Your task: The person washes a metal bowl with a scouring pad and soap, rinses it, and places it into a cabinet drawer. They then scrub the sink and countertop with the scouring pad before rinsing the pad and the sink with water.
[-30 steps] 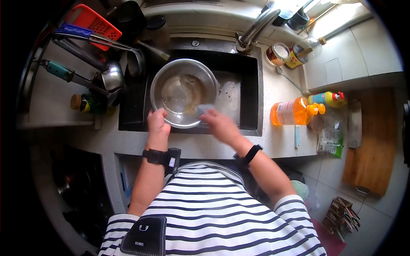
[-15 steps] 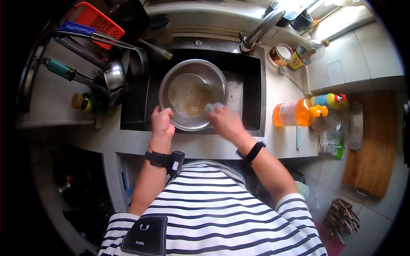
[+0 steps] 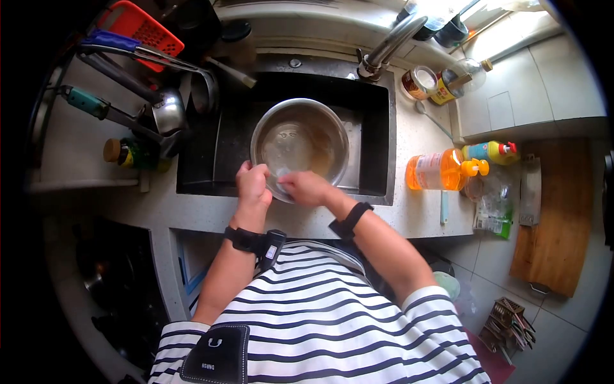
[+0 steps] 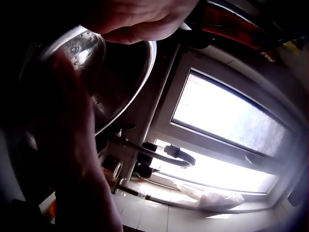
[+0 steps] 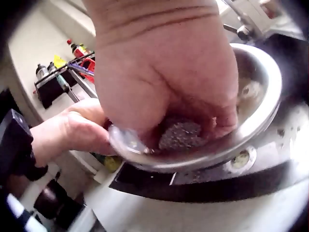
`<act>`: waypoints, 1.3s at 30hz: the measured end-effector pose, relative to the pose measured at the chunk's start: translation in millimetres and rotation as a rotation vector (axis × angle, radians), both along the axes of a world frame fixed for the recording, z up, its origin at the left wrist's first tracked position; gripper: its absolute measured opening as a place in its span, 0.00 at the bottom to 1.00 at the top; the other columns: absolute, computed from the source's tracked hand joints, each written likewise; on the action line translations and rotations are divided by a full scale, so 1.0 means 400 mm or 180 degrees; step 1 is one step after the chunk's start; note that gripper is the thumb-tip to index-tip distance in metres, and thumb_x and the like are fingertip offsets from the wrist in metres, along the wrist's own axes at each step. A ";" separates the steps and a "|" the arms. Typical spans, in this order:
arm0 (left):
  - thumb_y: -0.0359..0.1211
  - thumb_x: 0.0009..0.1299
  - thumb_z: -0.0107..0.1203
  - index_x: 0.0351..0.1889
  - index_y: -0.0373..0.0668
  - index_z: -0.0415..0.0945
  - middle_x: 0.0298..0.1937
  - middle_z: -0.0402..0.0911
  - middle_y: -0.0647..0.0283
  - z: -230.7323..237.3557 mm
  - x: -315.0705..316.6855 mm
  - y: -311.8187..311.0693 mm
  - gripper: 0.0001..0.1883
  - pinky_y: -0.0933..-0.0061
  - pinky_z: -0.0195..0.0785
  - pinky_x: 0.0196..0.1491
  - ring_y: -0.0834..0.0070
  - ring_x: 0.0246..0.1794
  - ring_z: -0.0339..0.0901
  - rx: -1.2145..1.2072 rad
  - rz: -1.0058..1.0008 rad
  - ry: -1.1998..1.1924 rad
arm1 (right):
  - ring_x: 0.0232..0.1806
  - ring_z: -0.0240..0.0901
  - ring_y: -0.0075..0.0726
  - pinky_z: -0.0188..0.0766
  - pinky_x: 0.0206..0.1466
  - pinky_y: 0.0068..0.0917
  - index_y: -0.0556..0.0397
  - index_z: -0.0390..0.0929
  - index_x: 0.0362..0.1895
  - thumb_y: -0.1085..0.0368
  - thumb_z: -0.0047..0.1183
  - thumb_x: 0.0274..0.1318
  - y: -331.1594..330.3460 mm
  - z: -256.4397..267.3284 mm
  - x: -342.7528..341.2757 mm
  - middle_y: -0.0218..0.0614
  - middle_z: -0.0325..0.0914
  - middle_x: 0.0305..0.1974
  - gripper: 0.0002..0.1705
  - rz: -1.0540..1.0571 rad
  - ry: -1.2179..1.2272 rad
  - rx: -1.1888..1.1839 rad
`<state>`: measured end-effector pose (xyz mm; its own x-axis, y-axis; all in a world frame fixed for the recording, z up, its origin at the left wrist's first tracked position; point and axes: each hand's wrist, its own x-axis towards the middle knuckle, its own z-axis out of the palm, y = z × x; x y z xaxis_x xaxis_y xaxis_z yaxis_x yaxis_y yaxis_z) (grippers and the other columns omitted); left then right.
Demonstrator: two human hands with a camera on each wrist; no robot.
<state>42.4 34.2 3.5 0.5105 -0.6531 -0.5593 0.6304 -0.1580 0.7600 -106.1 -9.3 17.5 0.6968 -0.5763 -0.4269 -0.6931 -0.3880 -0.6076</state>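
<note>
A round steel basin [image 3: 334, 137] with some cloudy water sits in the black sink [image 3: 369, 128]. At its near-left edge my left hand [image 3: 253, 187] grips the rim, thumb uppermost. My right hand [image 3: 308, 189] reaches over the near rim, close beside the left. Inside its curled fingers is a grey steel wool scrubber [image 5: 181, 135], pressed against the basin's inner wall in the right wrist view. The palm covers part of the scrubber. Dim light in the left wrist view leaves both hands dark beside the basin's rim.
The faucet [image 3: 390, 48] stands at the sink's back right corner. Orange detergent [image 3: 435, 170] and a yellow bottle [image 3: 489, 152] lie on the right counter. Ladles [image 3: 169, 112] hang at left beside a red basket [image 3: 144, 35]. A knife [image 3: 529, 189] lies by the cutting board [image 3: 556, 217].
The basin has shifted right and toward my body, tilting along the way, with my left hand still on its rim. My right hand has swept from the right side to the near-left rim.
</note>
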 end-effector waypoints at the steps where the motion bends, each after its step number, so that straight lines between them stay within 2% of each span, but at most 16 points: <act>1: 0.15 0.48 0.47 0.33 0.35 0.73 0.31 0.75 0.66 0.003 0.009 0.004 0.14 0.78 0.63 0.36 0.77 0.31 0.71 0.0032 -0.0016 -0.0049 | 0.46 0.78 0.50 0.72 0.46 0.44 0.43 0.83 0.42 0.60 0.45 0.57 -0.016 -0.011 -0.027 0.42 0.82 0.40 0.14 0.0393 0.0551 -0.0329; 2: 0.15 0.48 0.47 0.33 0.36 0.73 0.31 0.75 0.66 0.007 0.011 0.008 0.14 0.77 0.63 0.36 0.76 0.31 0.70 0.0099 -0.0143 -0.0143 | 0.46 0.77 0.49 0.71 0.46 0.46 0.45 0.84 0.40 0.59 0.46 0.56 -0.033 -0.019 -0.056 0.41 0.82 0.42 0.14 0.0792 0.1100 -0.0664; 4: 0.16 0.48 0.47 0.32 0.38 0.72 0.30 0.73 0.66 0.024 0.005 0.017 0.13 0.76 0.62 0.36 0.75 0.31 0.69 0.0237 -0.0396 -0.0331 | 0.49 0.74 0.44 0.68 0.45 0.42 0.45 0.85 0.37 0.58 0.49 0.54 -0.064 -0.031 -0.120 0.37 0.81 0.43 0.13 0.0898 0.1086 -0.2074; 7: 0.16 0.48 0.47 0.30 0.39 0.71 0.29 0.73 0.68 0.034 -0.007 0.004 0.12 0.77 0.60 0.35 0.77 0.29 0.67 0.0057 -0.0351 -0.0327 | 0.50 0.70 0.41 0.65 0.46 0.39 0.44 0.85 0.37 0.57 0.50 0.52 -0.101 -0.039 -0.133 0.35 0.79 0.44 0.13 0.1097 0.1320 -0.2700; 10: 0.16 0.48 0.47 0.30 0.38 0.71 0.30 0.73 0.67 0.037 -0.013 -0.013 0.12 0.77 0.61 0.37 0.76 0.31 0.69 -0.0036 -0.0260 -0.0255 | 0.51 0.71 0.45 0.68 0.47 0.42 0.46 0.84 0.37 0.57 0.50 0.53 -0.049 -0.036 -0.112 0.36 0.79 0.46 0.14 0.0796 0.1134 -0.1734; 13: 0.15 0.48 0.46 0.31 0.36 0.71 0.32 0.74 0.64 0.021 -0.023 -0.016 0.13 0.76 0.63 0.40 0.74 0.33 0.70 -0.0006 -0.0151 -0.0218 | 0.48 0.76 0.53 0.72 0.49 0.45 0.49 0.79 0.44 0.59 0.44 0.57 -0.008 -0.033 -0.026 0.55 0.78 0.40 0.16 0.0255 0.0545 -0.0066; 16: 0.15 0.48 0.45 0.34 0.35 0.72 0.34 0.75 0.62 0.011 -0.021 -0.017 0.14 0.75 0.65 0.41 0.72 0.34 0.71 -0.0063 -0.0090 -0.0099 | 0.47 0.75 0.56 0.71 0.51 0.42 0.49 0.78 0.49 0.57 0.44 0.59 0.015 -0.003 0.010 0.57 0.77 0.40 0.18 -0.0833 -0.1110 0.0958; 19: 0.16 0.49 0.47 0.33 0.35 0.72 0.32 0.75 0.62 0.030 0.009 -0.012 0.13 0.74 0.66 0.40 0.73 0.34 0.72 -0.0043 -0.0118 -0.0094 | 0.47 0.76 0.50 0.70 0.50 0.44 0.46 0.79 0.50 0.55 0.47 0.59 -0.012 -0.018 -0.033 0.50 0.79 0.40 0.19 0.0066 -0.0032 0.0124; 21: 0.16 0.49 0.47 0.32 0.35 0.72 0.31 0.75 0.62 0.037 0.014 -0.007 0.12 0.74 0.66 0.38 0.73 0.33 0.71 0.0013 -0.0284 -0.0107 | 0.53 0.71 0.45 0.63 0.51 0.46 0.38 0.82 0.48 0.54 0.50 0.57 -0.045 0.022 -0.083 0.38 0.80 0.46 0.16 0.0960 0.1387 -0.1285; 23: 0.16 0.49 0.47 0.32 0.35 0.71 0.31 0.75 0.62 0.035 0.011 0.002 0.12 0.74 0.65 0.37 0.73 0.32 0.71 0.0073 -0.0557 -0.0092 | 0.55 0.67 0.43 0.56 0.56 0.45 0.41 0.83 0.46 0.58 0.47 0.58 -0.085 0.004 -0.108 0.33 0.79 0.47 0.16 0.1155 0.1854 -0.2303; 27: 0.16 0.49 0.47 0.31 0.35 0.71 0.30 0.74 0.63 0.024 0.001 -0.002 0.12 0.74 0.64 0.35 0.74 0.31 0.70 0.0117 -0.0682 -0.0065 | 0.57 0.64 0.43 0.51 0.64 0.47 0.46 0.84 0.44 0.62 0.46 0.56 -0.136 0.025 -0.110 0.38 0.73 0.52 0.16 0.1099 0.1295 -0.3536; 30: 0.16 0.49 0.47 0.31 0.35 0.71 0.29 0.73 0.63 0.026 0.014 -0.010 0.11 0.74 0.63 0.35 0.73 0.31 0.70 0.0008 -0.0608 -0.0106 | 0.58 0.66 0.46 0.51 0.65 0.53 0.44 0.83 0.46 0.61 0.45 0.58 -0.083 -0.009 -0.096 0.36 0.75 0.52 0.17 0.0788 0.1847 -0.2300; 31: 0.16 0.49 0.47 0.30 0.35 0.71 0.29 0.73 0.63 0.037 0.012 -0.014 0.11 0.74 0.63 0.35 0.73 0.31 0.70 -0.0008 -0.0592 -0.0135 | 0.52 0.73 0.44 0.62 0.60 0.51 0.49 0.83 0.44 0.61 0.47 0.56 -0.065 0.012 -0.091 0.40 0.78 0.47 0.16 0.0788 0.1726 -0.1702; 33: 0.16 0.48 0.46 0.32 0.34 0.72 0.30 0.73 0.63 0.031 0.005 -0.020 0.12 0.74 0.64 0.35 0.72 0.31 0.70 0.0008 -0.0552 -0.0055 | 0.52 0.76 0.47 0.70 0.55 0.41 0.50 0.82 0.46 0.61 0.44 0.57 -0.060 0.091 -0.044 0.48 0.80 0.48 0.18 0.0897 0.1462 -0.0023; 38: 0.15 0.49 0.45 0.41 0.33 0.70 0.36 0.73 0.58 -0.007 0.007 0.007 0.19 0.70 0.68 0.42 0.68 0.35 0.71 0.0238 -0.0394 0.0434 | 0.52 0.75 0.52 0.72 0.53 0.41 0.45 0.79 0.51 0.63 0.49 0.54 -0.053 -0.041 0.023 0.49 0.77 0.50 0.19 0.0682 -0.0234 0.0484; 39: 0.16 0.50 0.45 0.40 0.33 0.71 0.36 0.73 0.58 0.006 -0.003 0.009 0.18 0.69 0.69 0.43 0.67 0.34 0.71 0.0311 -0.0299 0.0491 | 0.51 0.75 0.52 0.72 0.53 0.41 0.46 0.78 0.51 0.63 0.50 0.53 -0.060 -0.027 0.019 0.48 0.77 0.50 0.20 0.0569 -0.0147 0.0140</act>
<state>41.3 37.9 6.0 0.3533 -0.6325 -0.6893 0.7173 -0.2899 0.6336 -98.6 -33.5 6.6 0.8059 -0.4231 -0.4142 -0.5865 -0.4749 -0.6561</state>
